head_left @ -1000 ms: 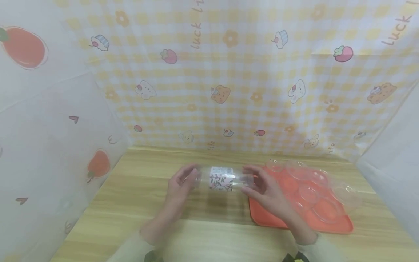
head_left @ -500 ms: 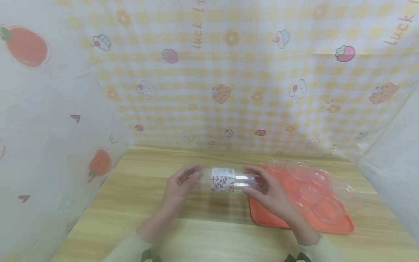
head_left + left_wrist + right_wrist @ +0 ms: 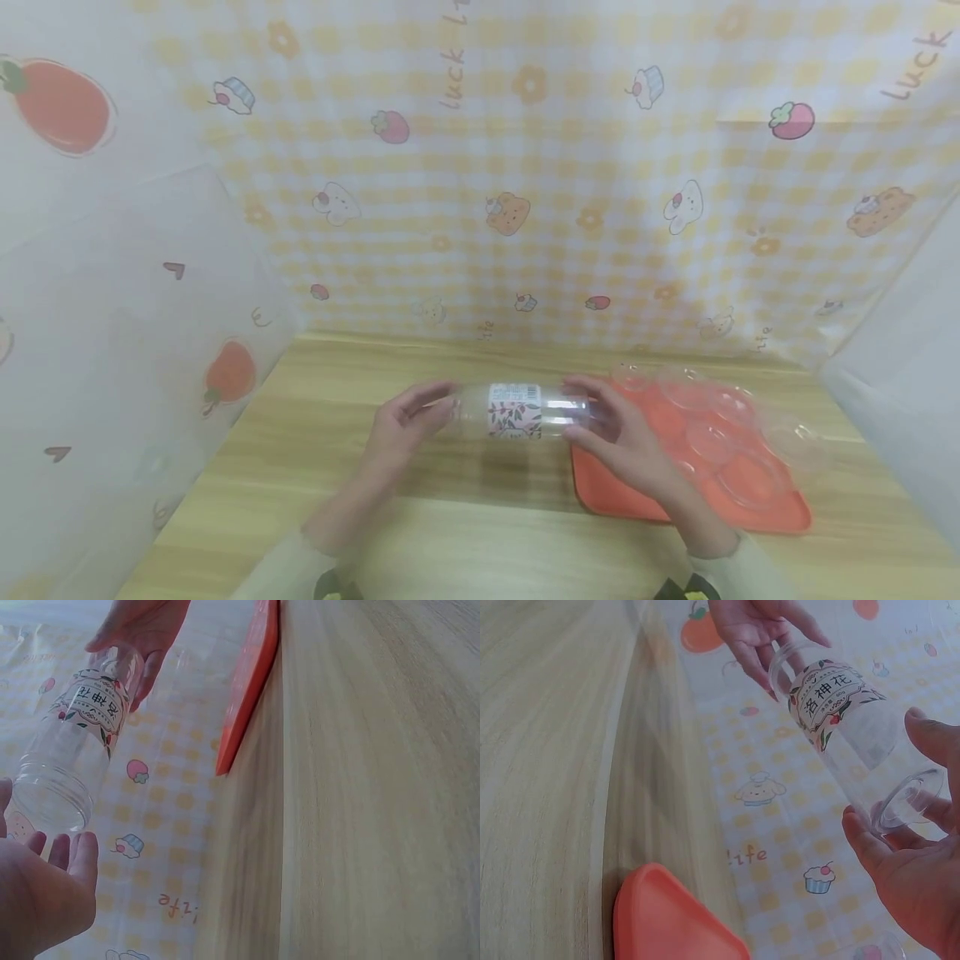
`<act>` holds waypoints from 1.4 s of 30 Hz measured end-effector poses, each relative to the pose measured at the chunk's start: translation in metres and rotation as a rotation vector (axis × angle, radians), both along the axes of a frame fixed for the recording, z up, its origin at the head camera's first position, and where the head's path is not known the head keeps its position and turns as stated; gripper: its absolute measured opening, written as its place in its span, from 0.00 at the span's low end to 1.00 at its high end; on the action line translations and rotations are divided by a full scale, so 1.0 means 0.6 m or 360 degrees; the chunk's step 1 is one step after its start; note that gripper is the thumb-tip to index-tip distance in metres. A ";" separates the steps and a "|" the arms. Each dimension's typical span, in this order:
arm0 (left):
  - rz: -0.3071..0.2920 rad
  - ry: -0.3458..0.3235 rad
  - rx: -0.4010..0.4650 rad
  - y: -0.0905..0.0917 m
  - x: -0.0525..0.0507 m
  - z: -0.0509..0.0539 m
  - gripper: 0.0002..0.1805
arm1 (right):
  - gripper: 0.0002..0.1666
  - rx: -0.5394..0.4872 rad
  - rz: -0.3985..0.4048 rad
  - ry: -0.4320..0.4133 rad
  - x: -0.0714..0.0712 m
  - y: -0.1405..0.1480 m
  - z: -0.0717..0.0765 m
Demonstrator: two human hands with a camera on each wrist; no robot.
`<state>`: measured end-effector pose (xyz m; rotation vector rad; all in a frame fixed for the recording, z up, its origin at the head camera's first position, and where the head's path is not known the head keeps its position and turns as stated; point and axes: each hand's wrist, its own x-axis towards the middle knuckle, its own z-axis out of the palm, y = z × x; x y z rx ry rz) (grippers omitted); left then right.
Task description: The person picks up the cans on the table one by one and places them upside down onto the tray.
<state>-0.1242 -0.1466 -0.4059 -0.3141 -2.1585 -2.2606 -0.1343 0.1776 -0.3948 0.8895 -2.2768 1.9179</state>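
A clear, empty-looking plastic jar point(image 3: 555, 412) is held sideways above the table, between both hands. Its band label point(image 3: 829, 697) carries printed flowers and Chinese characters. My left hand point(image 3: 401, 429) holds the jar's open threaded mouth point(image 3: 52, 799), fingers and thumb bent about that end. At the opposite end, my right hand point(image 3: 626, 442) grips the base point(image 3: 907, 799), with the thumb on one side and the fingers on the other. No lid shows on the jar.
A red-orange tray point(image 3: 618, 496) lies to the right on the wooden table point(image 3: 315, 467), partly under my right forearm. Several clear round pieces point(image 3: 708, 440) sit on it, one overhanging its right edge. A checked, printed cloth point(image 3: 465, 275) hangs behind the table.
Both hands stay at the jar's ends. The jar and right hand have shifted slightly right, and light reflections on the jar's right part have brightened. The tray stays put.
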 end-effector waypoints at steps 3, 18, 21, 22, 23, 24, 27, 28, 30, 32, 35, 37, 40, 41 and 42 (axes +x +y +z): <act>-0.0008 0.0001 -0.0010 -0.003 -0.001 0.000 0.24 | 0.35 -0.0007 0.0007 -0.0002 0.001 0.001 0.001; -0.0018 0.0047 -0.0029 -0.017 0.000 0.002 0.23 | 0.36 0.0000 -0.0009 -0.0097 0.004 0.008 0.008; -0.0013 0.0055 -0.0035 -0.023 -0.003 0.001 0.23 | 0.37 -0.0001 -0.0011 -0.0095 0.004 0.010 0.010; -0.0019 0.0058 -0.0046 -0.025 -0.003 0.001 0.23 | 0.37 -0.0003 -0.0011 -0.0091 0.004 0.011 0.010; -0.0026 0.0064 -0.0052 -0.027 -0.003 0.000 0.23 | 0.37 -0.0006 -0.0010 -0.0087 0.004 0.012 0.011; -0.0030 0.0065 -0.0061 -0.029 -0.003 0.000 0.23 | 0.37 -0.0008 -0.0009 -0.0087 0.005 0.013 0.011; -0.0044 0.0079 -0.0090 -0.033 -0.003 -0.001 0.23 | 0.37 -0.0015 -0.0011 -0.0088 0.006 0.016 0.013; -0.0044 0.0083 -0.0098 -0.035 -0.003 -0.001 0.23 | 0.37 -0.0024 -0.0008 -0.0098 0.006 0.017 0.014; -0.0039 0.0089 -0.0097 -0.036 -0.004 -0.001 0.23 | 0.37 -0.0043 0.0000 -0.0117 0.007 0.019 0.016; -0.0028 0.0089 -0.0097 -0.038 -0.004 -0.002 0.23 | 0.36 -0.0061 0.0009 -0.0136 0.008 0.021 0.017; -0.0018 0.0094 -0.0090 -0.040 -0.005 -0.003 0.23 | 0.36 -0.0062 0.0006 -0.0146 0.009 0.024 0.020; -0.0013 0.0099 -0.0091 -0.040 -0.005 -0.003 0.23 | 0.37 -0.0043 -0.0011 -0.0138 0.010 0.026 0.022; -0.0012 0.0103 -0.0078 -0.041 -0.004 -0.003 0.23 | 0.37 -0.0010 -0.0040 -0.0103 0.010 0.029 0.024; -0.0011 0.0102 -0.0075 -0.041 -0.004 -0.003 0.23 | 0.38 -0.0002 -0.0046 -0.0089 0.010 0.029 0.025; -0.0009 0.0099 -0.0074 -0.042 -0.004 -0.003 0.23 | 0.38 0.0005 -0.0052 -0.0077 0.010 0.030 0.025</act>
